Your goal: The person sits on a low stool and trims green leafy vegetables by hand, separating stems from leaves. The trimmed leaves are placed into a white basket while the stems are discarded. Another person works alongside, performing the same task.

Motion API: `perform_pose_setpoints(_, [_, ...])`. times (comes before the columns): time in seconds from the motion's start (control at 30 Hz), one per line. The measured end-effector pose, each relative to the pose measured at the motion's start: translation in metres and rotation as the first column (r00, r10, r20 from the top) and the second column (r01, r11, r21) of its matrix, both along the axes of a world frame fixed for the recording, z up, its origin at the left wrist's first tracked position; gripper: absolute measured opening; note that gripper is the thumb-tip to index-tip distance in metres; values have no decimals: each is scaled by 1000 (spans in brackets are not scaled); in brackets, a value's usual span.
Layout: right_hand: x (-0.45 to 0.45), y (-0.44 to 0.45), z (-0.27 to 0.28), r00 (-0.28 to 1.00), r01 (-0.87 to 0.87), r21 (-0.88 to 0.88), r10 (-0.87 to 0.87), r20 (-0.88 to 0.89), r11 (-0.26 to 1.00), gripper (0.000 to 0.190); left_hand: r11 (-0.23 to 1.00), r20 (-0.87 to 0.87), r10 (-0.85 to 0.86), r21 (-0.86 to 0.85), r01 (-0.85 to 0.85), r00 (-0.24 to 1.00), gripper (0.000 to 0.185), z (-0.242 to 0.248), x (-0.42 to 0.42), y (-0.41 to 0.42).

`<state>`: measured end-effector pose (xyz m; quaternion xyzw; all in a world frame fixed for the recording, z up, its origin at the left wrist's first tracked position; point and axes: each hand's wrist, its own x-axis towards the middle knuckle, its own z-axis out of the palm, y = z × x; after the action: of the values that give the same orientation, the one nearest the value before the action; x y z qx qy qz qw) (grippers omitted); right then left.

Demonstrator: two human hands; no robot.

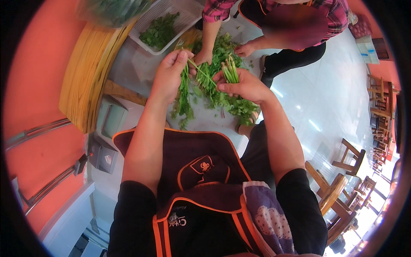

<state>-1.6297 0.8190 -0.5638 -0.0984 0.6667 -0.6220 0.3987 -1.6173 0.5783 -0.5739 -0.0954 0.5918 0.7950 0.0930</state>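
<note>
My left hand (170, 75) pinches a thin green stem (200, 71) between thumb and fingers. Leafy sprigs that look like coriander (183, 104) hang down beneath it. The stem slants across to my right hand (247, 85), whose thumb and fingertip meet its other end. A bunch of cut-ended stems (230, 69) is gripped in that same hand, with leaves (244, 110) drooping below. Between and beyond my hands, a heap of the same greens (221, 45) lies on the grey floor. One hand of a co-worker (204, 57) reaches into the heap; the other (246, 49) is at its right side.
A white plastic basket (154, 49) with some greens stands behind the heap. At left is a thick wooden tabletop (86, 74) bearing a plastic bag (112, 11), with grey bins (112, 117) below. Wooden stools (350, 157) stand at right. A co-worker's leg (293, 61) is beyond.
</note>
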Motion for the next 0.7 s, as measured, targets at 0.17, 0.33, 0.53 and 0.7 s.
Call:
perform_pose_setpoints(0.17, [4,-3,-4,988,-150,16,149,24,989,33,997,3,82,4,-82,997,31,0,-2,-9])
perform_pose_setpoints(0.33, [3,-4,-7,992,-125,20,124,35,992,32,990,54,140,26,-142,989,32,1,-2,-12])
perform_pose_setpoints(0.53, [4,-5,-3,997,-80,16,80,17,997,37,993,48,119,5,-119,992,32,-1,-1,-13])
perform_pose_setpoints(0.7, [3,-12,3,987,142,-1,-141,-77,990,43,996,46,86,-3,-86,995,31,-4,-1,-10])
